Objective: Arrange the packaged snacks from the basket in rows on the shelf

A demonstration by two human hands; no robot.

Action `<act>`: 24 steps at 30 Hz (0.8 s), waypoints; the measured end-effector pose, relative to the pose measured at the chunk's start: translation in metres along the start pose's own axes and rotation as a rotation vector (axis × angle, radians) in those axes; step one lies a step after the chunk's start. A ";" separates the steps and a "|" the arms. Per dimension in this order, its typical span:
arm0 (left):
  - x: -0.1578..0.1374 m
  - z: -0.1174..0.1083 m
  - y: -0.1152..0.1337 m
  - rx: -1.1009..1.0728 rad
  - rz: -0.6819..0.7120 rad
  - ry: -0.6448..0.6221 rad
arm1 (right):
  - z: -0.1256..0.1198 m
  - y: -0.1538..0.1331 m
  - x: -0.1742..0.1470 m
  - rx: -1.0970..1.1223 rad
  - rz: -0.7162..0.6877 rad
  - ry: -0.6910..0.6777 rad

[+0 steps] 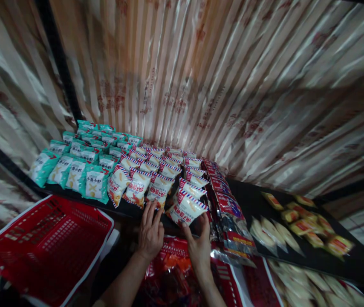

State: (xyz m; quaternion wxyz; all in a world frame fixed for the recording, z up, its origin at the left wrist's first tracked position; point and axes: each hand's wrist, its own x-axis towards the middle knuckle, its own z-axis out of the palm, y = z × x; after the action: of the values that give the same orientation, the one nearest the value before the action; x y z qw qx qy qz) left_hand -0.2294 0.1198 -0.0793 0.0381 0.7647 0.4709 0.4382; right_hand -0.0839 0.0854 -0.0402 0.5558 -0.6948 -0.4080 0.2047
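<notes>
My right hand (pixel 199 246) has its thumb and fingers about the lower right corner of a white snack bag (pixel 186 208) with a striped top edge. That bag stands at the front of its row on the black shelf (pixel 121 209). My left hand (pixel 150 233) is open, its fingers stretched out against the bottom of a similar bag (pixel 160 189) to the left. A gap separates these two bags. More white bags (pixel 135 185) stand in rows to the left and behind.
Teal snack bags (pixel 95 183) fill the shelf's left end. Dark, shiny packets (pixel 229 209) are stacked right of the white bags. Farther right lie pale packs (pixel 273 232) and yellow packets (pixel 310 219). Below are a red basket (pixel 52 230) and another holding packets. A striped curtain (pixel 169 64) hangs behind.
</notes>
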 end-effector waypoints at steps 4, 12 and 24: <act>0.000 0.003 -0.001 -0.018 0.000 -0.001 | 0.012 0.002 0.006 -0.055 -0.049 0.028; 0.002 0.009 -0.003 -0.047 -0.042 -0.011 | 0.021 0.011 0.013 -0.123 -0.157 0.060; 0.004 0.012 -0.007 -0.036 -0.129 0.057 | 0.029 0.025 0.015 -0.247 -0.301 0.102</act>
State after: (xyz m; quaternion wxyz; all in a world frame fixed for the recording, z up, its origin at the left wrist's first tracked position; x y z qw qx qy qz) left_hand -0.2252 0.1306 -0.0872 0.0666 0.7191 0.5123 0.4647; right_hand -0.0879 0.1133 -0.0693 0.5107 -0.6984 -0.5005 0.0324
